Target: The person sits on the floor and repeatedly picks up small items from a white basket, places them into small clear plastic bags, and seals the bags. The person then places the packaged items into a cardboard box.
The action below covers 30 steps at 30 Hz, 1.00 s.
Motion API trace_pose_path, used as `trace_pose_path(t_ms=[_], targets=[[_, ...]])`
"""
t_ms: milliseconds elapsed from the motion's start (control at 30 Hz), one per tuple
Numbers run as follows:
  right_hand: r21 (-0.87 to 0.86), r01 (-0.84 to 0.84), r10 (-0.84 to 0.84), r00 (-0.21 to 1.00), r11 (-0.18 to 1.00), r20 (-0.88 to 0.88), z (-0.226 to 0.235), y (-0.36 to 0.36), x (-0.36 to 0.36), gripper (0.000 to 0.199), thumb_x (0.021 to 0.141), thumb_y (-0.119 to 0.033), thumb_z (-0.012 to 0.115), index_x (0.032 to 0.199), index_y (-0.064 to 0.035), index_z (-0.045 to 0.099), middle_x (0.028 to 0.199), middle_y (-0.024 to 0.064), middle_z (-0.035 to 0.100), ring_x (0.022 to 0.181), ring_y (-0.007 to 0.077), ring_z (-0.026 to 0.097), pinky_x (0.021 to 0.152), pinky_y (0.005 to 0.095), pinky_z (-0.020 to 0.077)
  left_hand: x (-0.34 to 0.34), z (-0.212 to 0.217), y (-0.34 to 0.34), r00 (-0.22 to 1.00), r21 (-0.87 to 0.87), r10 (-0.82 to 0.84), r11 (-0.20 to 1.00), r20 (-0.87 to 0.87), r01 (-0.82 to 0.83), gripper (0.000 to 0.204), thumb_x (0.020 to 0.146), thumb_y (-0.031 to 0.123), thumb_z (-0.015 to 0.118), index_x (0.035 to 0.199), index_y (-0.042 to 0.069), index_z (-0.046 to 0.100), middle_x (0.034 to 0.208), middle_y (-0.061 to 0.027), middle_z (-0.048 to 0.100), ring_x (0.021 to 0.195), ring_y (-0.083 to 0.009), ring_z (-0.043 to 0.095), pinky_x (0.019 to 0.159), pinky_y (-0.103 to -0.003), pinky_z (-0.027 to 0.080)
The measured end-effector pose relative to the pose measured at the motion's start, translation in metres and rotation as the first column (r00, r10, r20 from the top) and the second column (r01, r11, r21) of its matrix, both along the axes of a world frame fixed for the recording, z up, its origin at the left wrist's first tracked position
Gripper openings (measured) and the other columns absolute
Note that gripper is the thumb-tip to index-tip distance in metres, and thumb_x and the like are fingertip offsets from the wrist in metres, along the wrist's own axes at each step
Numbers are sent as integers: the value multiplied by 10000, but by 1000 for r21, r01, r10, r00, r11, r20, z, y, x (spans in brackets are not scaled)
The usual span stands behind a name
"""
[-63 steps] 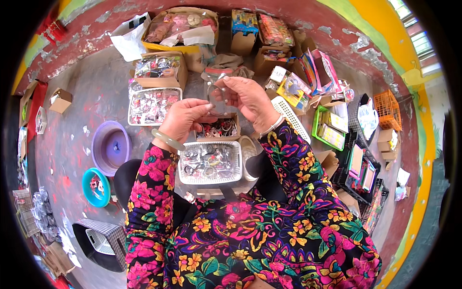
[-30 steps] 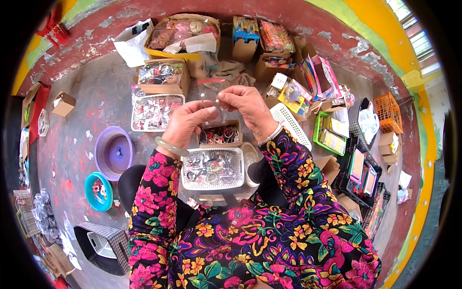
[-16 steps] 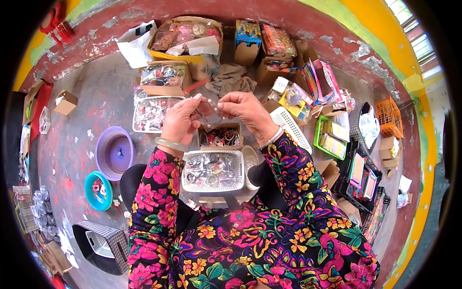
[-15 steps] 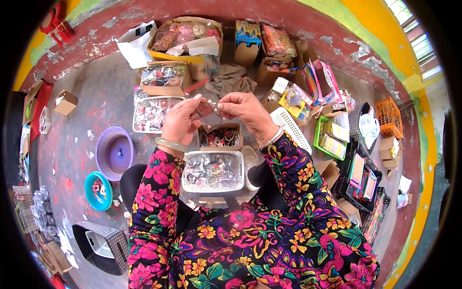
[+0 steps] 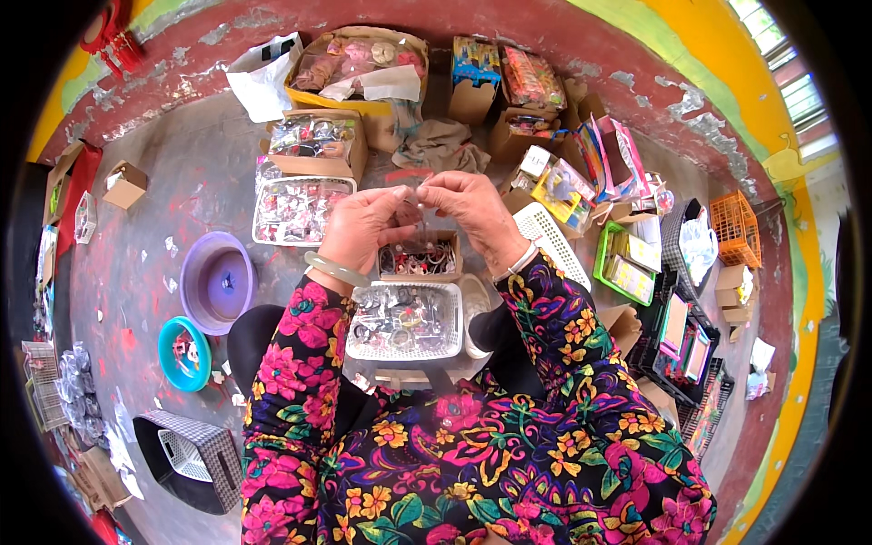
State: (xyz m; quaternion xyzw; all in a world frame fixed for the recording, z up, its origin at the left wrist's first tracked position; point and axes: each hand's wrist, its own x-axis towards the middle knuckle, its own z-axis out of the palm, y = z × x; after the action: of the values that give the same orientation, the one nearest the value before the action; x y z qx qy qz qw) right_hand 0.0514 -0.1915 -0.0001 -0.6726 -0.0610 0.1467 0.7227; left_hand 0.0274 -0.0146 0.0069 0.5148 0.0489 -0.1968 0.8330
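Observation:
My left hand [image 5: 361, 227] and my right hand [image 5: 472, 211] meet in front of me, both pinching a small clear plastic bag [image 5: 413, 202] held between their fingertips. What is inside the bag is too small to tell. Directly below the hands sits a small cardboard box [image 5: 420, 257] of little trinkets. Nearer to me a white basket [image 5: 404, 321] holds several clear packets. A pale green bangle circles my left wrist, and flowered sleeves cover both forearms.
Another white basket [image 5: 300, 210] and a cardboard box [image 5: 313, 143] of packets lie to the left. A purple bowl [image 5: 218, 282] and a teal bowl [image 5: 184, 352] sit on the floor at left. Boxes of colourful goods [image 5: 563, 186], a green tray [image 5: 625, 263] and an orange crate [image 5: 734, 227] crowd the right.
My hands have stayed together on the small clear bag, working it with the fingertips and shifting only slightly. The view has tilted a little.

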Motion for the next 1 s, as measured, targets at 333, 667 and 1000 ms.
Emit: trace_pose_path(t_ms=[333,667,1000], targets=[[86,81,-79,996,993,-27,4,0,-1,141,796,-173,657,828,-36,658,740,-12,611,654,52,498,595,199,387,3,-11,2,998,-95,51,994,44,-47,156,903,105,503,968,-19,570,940,-127,632,884,-213,629,735,-248,528],[63,-29,30,999,998,-14,4,0,-2,147,800,-172,649,847,-33,659,767,-14,622,679,45,503,603,200,383,0,-7,0,992,-70,107,992,63,-103,176,894,95,514,995,-30,585,967,-115,632,897,-199,627,743,-255,523],[169,64,-58,998,984,-39,4,-1,-1,142,805,-110,647,898,-3,657,788,31,642,698,68,547,621,198,416,0,-6,-1,993,-35,82,996,82,-80,203,900,115,509,1036,-13,588,974,-100,631,900,-188,626,726,-254,523]])
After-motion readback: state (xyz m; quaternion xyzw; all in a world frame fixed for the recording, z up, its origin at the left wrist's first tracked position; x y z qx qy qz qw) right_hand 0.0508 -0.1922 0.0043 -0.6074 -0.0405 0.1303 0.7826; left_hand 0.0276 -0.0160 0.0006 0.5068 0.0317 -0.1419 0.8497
